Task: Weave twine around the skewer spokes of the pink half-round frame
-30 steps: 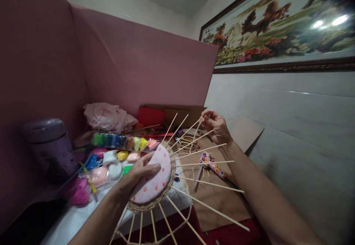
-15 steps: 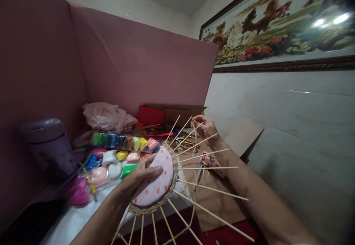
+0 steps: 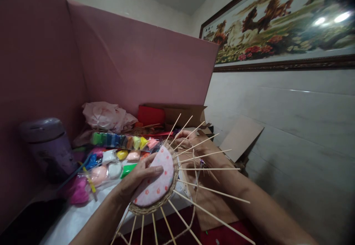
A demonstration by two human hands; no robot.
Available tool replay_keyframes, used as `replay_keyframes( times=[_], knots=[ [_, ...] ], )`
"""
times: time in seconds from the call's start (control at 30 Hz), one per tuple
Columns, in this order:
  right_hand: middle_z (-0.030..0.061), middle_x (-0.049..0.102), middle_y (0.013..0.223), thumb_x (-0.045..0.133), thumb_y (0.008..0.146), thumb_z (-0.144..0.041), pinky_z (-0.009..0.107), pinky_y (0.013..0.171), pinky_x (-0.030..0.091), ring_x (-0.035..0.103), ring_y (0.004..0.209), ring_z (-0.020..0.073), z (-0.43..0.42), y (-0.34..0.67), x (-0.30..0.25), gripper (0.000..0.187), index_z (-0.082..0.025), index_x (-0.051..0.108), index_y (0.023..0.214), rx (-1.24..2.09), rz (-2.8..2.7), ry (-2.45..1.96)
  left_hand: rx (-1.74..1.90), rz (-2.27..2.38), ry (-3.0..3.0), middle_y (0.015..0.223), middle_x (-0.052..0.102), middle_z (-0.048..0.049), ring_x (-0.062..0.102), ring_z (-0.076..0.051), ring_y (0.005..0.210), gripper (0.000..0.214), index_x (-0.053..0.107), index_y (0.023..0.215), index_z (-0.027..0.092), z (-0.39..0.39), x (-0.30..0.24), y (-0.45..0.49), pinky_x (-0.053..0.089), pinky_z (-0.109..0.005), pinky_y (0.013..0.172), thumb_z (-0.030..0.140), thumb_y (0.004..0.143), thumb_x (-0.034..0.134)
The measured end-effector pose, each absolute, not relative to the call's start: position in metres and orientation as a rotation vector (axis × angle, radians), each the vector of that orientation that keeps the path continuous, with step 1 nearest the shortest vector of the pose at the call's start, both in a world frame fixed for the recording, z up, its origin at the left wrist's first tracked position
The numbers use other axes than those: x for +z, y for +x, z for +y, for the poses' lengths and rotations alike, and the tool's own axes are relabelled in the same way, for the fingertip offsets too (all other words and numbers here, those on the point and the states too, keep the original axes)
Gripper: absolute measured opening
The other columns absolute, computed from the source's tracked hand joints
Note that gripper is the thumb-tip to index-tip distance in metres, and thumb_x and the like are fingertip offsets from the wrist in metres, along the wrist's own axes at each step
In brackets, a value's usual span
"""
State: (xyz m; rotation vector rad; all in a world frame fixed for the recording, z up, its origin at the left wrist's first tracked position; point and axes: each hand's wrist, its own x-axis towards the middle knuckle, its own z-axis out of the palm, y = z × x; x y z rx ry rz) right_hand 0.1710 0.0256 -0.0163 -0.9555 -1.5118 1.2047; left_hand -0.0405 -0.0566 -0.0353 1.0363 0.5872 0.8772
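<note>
My left hand is closed on a half-round base covered in pink fabric with small red prints, thumb on top. Brown twine is woven in rows along its curved rim. From that rim, thin wooden sticks fan out to the right and downward. Behind the upper sticks, my right hand has its fingers pinched together on the twine's loose length, partly hidden by the sticks. A slack loop of the twine hangs past the lower sticks.
Bags of coloured clay lie at the left, beside a purple bottle. Behind them is a crumpled pink cloth bundle. Brown cardboard lies under my right arm; a board leans on the tiled wall.
My right hand has moved left and down, from beyond the stick tips to behind the upper sticks near the rim. My left hand and the base have stayed nearly still.
</note>
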Motion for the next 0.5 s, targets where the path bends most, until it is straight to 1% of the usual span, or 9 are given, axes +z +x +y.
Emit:
replay_keyframes(
  times=[0.13, 0.27, 0.5],
  knots=[
    [0.0, 0.062, 0.066, 0.075, 0.055, -0.028, 0.026, 0.053, 0.044, 0.056, 0.057, 0.0126, 0.013, 0.163, -0.011, 0.026, -0.018, 0.062, 0.075, 1.211, -1.445, -0.989, 0.841, 0.567, 1.056, 0.08, 0.065, -0.008, 0.06, -0.012, 0.056, 0.052, 0.052, 0.118, 0.015, -0.055, -0.037, -0.041, 0.046, -0.019, 0.048, 0.021, 0.068, 0.067],
    [0.0006, 0.063, 0.068, 0.074, 0.057, -0.031, 0.026, 0.053, 0.045, 0.056, 0.057, 0.0126, 0.009, 0.161, -0.009, 0.027, -0.019, 0.062, 0.079, 1.098, -1.431, -0.953, 0.87, 0.566, 1.049, 0.08, 0.066, -0.009, 0.06, -0.013, 0.056, 0.052, 0.054, 0.115, 0.013, -0.055, -0.036, -0.04, 0.047, -0.019, 0.049, 0.021, 0.066, 0.068],
    [0.0002, 0.062, 0.066, 0.072, 0.057, -0.031, 0.026, 0.054, 0.045, 0.056, 0.058, 0.0131, 0.027, 0.167, -0.024, 0.025, -0.019, 0.062, 0.076, 0.938, -1.436, -0.948, 0.855, 0.568, 1.049, 0.078, 0.066, -0.0086, 0.06, -0.013, 0.055, 0.054, 0.053, 0.117, 0.014, -0.056, -0.036, -0.04, 0.047, -0.019, 0.048, 0.022, 0.066, 0.068]
  ],
)
